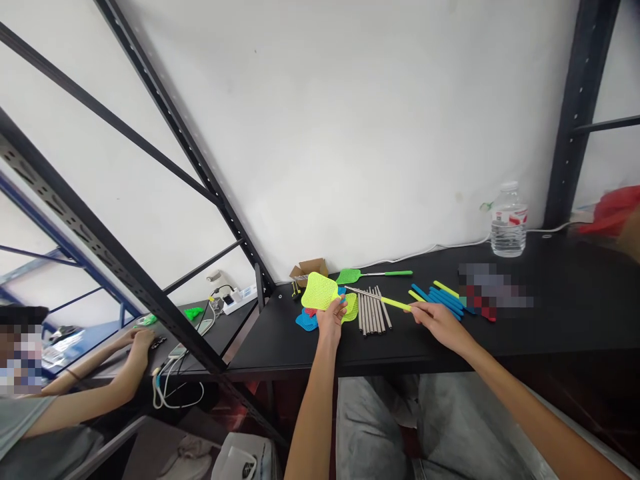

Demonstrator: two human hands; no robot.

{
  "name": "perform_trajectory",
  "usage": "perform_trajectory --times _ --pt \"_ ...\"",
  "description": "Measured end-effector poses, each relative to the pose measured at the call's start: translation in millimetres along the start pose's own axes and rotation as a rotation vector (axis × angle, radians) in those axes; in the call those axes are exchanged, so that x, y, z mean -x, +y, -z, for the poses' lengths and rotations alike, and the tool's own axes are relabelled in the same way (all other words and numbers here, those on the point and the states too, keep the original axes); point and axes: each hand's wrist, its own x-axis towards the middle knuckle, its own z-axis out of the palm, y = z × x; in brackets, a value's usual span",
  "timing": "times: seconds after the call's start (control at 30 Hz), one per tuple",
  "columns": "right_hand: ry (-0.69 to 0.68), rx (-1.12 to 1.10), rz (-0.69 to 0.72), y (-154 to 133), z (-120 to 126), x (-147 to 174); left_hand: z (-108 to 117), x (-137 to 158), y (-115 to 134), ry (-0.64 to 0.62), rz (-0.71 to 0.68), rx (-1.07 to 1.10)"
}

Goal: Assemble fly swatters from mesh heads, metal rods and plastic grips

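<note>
My left hand (331,323) pinches a yellow-green fly swatter head (320,291) by its neck, the mesh facing up. In my right hand (440,323) is a yellow handle (397,304) with a thin metal rod (364,292) sticking out toward the left hand. The rod's tip lies close to the neck of the head; I cannot tell if they touch. Loose blue mesh heads (306,321) and another yellow one lie beneath my left hand. Between the hands a row of metal rods (370,317) rests on the black table. Blue handles (445,301) and some yellow ones lie beyond my right hand.
A whole green fly swatter (350,275) and a cardboard box (315,267) lie by the wall. A water bottle (509,223) stands at the back right. Left of the black rack post (150,287), a co-worker's hands (141,340) work near a power strip (240,300).
</note>
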Motion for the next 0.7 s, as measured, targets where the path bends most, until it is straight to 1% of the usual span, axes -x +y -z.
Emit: perform_trajectory --times 0.1,0.37,0.57,0.7 --pt "-0.004 0.009 0.017 -1.9 -0.4 0.1 0.0 1.8 0.7 -0.022 0.017 0.004" --pt "-0.008 0.006 0.030 -1.1 -1.1 0.0 3.1 3.9 -1.0 -0.075 -0.030 0.027" --pt "-0.007 -0.007 0.057 0.7 -2.7 -0.5 4.1 -1.2 -1.8 -0.091 -0.012 -0.045" --pt "-0.006 -0.005 0.046 -0.6 -2.7 -0.8 5.2 -4.8 -1.3 -0.099 -0.017 -0.058"
